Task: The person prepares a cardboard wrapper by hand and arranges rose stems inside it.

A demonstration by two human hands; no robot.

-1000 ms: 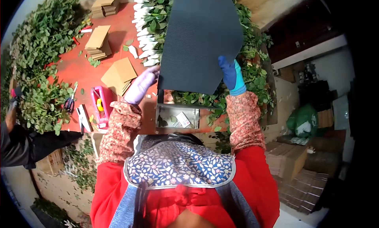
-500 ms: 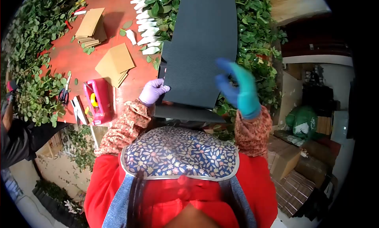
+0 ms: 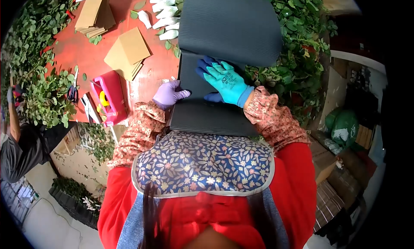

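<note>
Black corrugated sheet lay bent at near edge of tabletop, beside leafy stems; left hand, thumb over side, couldn't tell if pinching; right hand open, thumb apart; steady edge, even palm pressure suited clean bend.

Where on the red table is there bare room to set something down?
The widest bare patch of red table lies between the left leaf pile and the cardboard stacks. It is crowded at the near left, with scissors and a pink tape dispenser, and right of the black sheet, where leafy stems lie.
</note>
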